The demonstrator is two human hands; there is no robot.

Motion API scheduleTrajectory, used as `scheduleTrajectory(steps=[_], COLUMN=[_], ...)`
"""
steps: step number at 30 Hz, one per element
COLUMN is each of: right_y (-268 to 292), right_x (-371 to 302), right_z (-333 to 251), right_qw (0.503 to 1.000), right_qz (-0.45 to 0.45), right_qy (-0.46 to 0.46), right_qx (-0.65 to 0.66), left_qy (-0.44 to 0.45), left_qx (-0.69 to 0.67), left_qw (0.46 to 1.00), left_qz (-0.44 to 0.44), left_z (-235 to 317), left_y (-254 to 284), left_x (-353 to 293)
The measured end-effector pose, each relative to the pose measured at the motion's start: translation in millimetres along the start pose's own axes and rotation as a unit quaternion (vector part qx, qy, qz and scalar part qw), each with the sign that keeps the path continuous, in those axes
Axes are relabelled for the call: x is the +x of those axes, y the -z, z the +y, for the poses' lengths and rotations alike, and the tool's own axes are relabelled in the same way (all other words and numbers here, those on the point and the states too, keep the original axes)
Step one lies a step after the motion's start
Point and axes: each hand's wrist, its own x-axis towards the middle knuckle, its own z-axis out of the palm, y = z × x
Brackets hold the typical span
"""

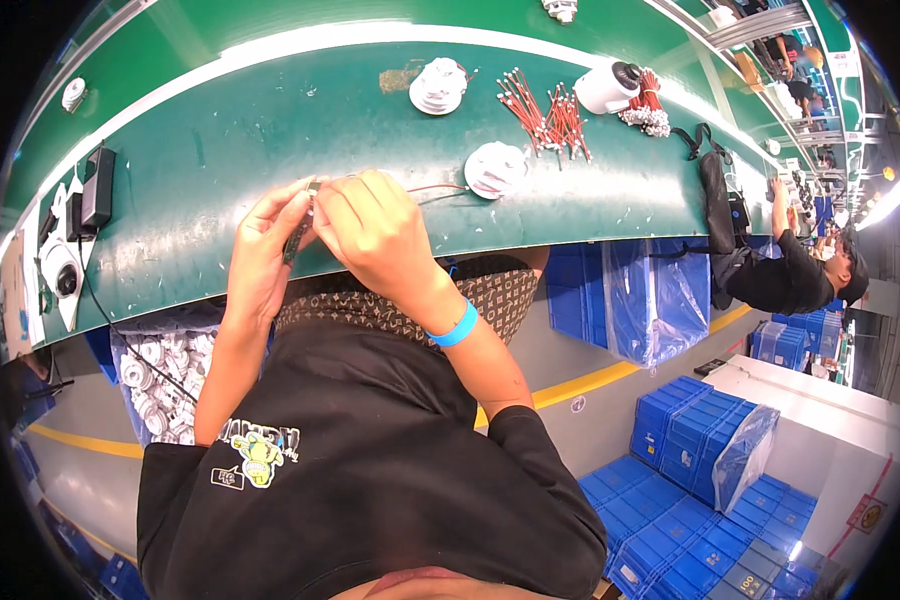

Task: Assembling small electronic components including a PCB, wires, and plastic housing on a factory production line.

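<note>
My left hand (261, 245) is closed on a narrow dark strip (293, 240) that looks like a small circuit board, held between thumb and fingers above the bench's near edge. Right beside it, my right hand (375, 222) is closed in a pinch at the strip's upper end; whatever lies within its fingertips is hidden. A thin red and dark wire (438, 190) runs from behind my right hand to a round white plastic part (496, 170) lying on the green bench (200, 180).
Farther back sit another white part (438, 87), loose red wires (545, 115), a white camera-like housing (607, 87) and a bundle of wires (648, 105). A black adapter (97, 187) stands left. White parts fill a bin (165, 380) below. A co-worker (800, 270) is at right.
</note>
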Motion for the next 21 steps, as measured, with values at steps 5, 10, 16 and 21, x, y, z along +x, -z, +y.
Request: scheduleTrajectory(steps=[5,10,16,21], right_y=[-3,-4,-4,-1], right_x=[-1,-5,-2,-3], right_z=[1,-3,-1,-3], right_qw=[1.000,1.000,0.998,0.997], right_qz=[0.000,0.007,0.007,0.005], right_qy=[0.002,-0.006,-0.022,-0.029], right_qx=[0.011,0.021,0.051,0.070], left_qy=[-0.011,-0.052,-0.041,-0.027], left_qx=[0.030,0.063,0.111,0.117], left_qw=[0.999,0.996,0.992,0.992], left_qz=[0.024,0.047,0.038,0.027], left_z=[1,-1,8,10], left_y=[-3,-8,-8,-4], left_x=[-5,-10,-7,-8])
